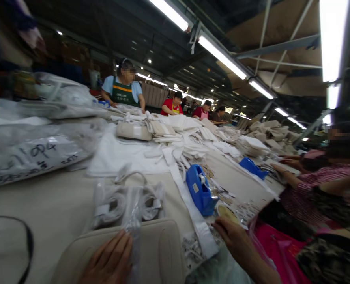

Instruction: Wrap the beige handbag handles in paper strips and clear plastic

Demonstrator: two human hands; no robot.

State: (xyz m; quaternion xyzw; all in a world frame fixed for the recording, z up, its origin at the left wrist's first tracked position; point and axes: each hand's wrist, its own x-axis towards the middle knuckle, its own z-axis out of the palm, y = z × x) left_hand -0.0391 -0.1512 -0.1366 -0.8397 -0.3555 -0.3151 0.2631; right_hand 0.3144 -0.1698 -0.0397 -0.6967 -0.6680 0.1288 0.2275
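My left hand [111, 256] lies flat, fingers stretched out, on a beige padded piece [154, 248] at the bottom of the view. Just right of its fingertips, a clear plastic strip [135, 221] runs over the piece. Beyond the padded piece are coiled pale cords [112, 209] in clear plastic. My right hand [236, 240] is raised at the lower right, fingers bent together near a round yellowish roll [227, 213]; whatever its fingertips hold, if anything, is too small to make out. A blue tape dispenser [200, 189] stands beyond it, left of the roll.
Plastic-wrapped bundles [44, 150] sit at the left. Beige and white pieces [186, 130] are heaped across the table [59, 209]. A second blue dispenser [253, 167] stands farther right. A person in a checked sleeve [319, 183] works close at the right; several people work beyond the heap.
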